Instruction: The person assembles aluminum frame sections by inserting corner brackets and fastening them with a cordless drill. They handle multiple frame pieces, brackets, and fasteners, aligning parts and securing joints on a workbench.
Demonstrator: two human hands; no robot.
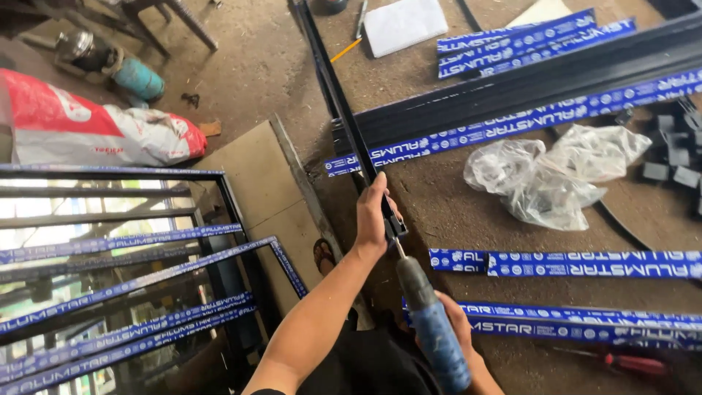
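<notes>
Left hand: I am gripping the long black metal bar (344,117) with my left hand (371,213), fingers wrapped tight around it, right by the small black bracket (393,223).
Right hand: my right hand (455,322) is closing around the blue handle of the screwdriver (431,322); its thin tip is touching the bracket just beside my left thumb.
Where the bar is: it is lying on the brown worktable (453,212), running away from me and crossing under the black frame pieces with blue tape (526,110).
What could go wrong, slip: I think the tip could be jumping off the screw and poking my left hand, because my fingers are sitting so close.
What could go wrong, wobble: the bar is long and thin, so it could be twisting if I am pushing too hard.
What could go wrong, foot: my foot in a sandal (324,256) is down by the table edge, so a dropped tool could be landing on it.
Bags: crumpled clear plastic bags (556,172) are lying to my right; I cannot tell what is inside.
Small parts: dark little blocks (673,153) are sitting loose near the bags, not in any box.
Sack: a red and white sack (95,132) is lying full on the floor; what is filling it is hidden.
Other tool: a red-handled screwdriver (629,362) is resting near my right arm.
</notes>
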